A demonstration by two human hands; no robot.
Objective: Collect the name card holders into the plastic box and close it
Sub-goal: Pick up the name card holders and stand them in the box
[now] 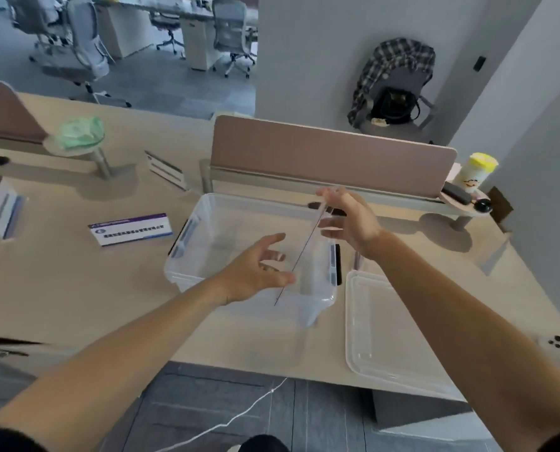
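Above the open plastic box (187, 275), both hands carry a clear name card holder (304, 252). It is seen nearly edge-on, so it reads as a thin dark line slanting from upper right to lower left, with a faint hazy pane beside it and no card visible inside. The right hand (350, 220) pinches its upper end between thumb and curled fingers. The left hand (256, 272) is spread wide with fingers only slightly bent, their tips against the holder's lower part. The box is transparent with grey-blue latches on its two short sides and stands on the beige desk (60, 288), in front of a pink divider panel (331, 151). Its clear lid (386, 337) lies flat on the desk just to the right. Left of the box, apart from it, a second name card holder (130, 228) rests on the desk, carrying a white card with a purple band and dark print too blurred to read.
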